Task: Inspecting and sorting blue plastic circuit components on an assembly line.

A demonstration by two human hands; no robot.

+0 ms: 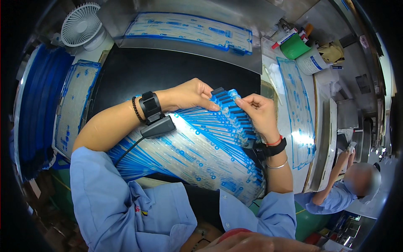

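Note:
A thick stack of thin see-through plastic sheets [184, 147] with blue edges and blue printed marks lies fanned out in front of me. Along its far right end runs a stepped row of black tabs [237, 112]. My left hand [191, 94] comes in from the left, thumb and fingers closed on the sheets' far corner beside the uppermost tab. At the other side of this row, my right hand [261, 113] pinches a small blue see-through end piece [233, 93] between thumb and forefinger. The sheets hide the fingertips in part.
Beneath the stack is a black work surface [138, 69]. More blue-edged sheets lie behind [189, 31], at left [75, 109] and at right [296, 113]. A white fan [82, 27] stands back left, a white tub [311, 61] back right. Another person [331, 189] works at far right.

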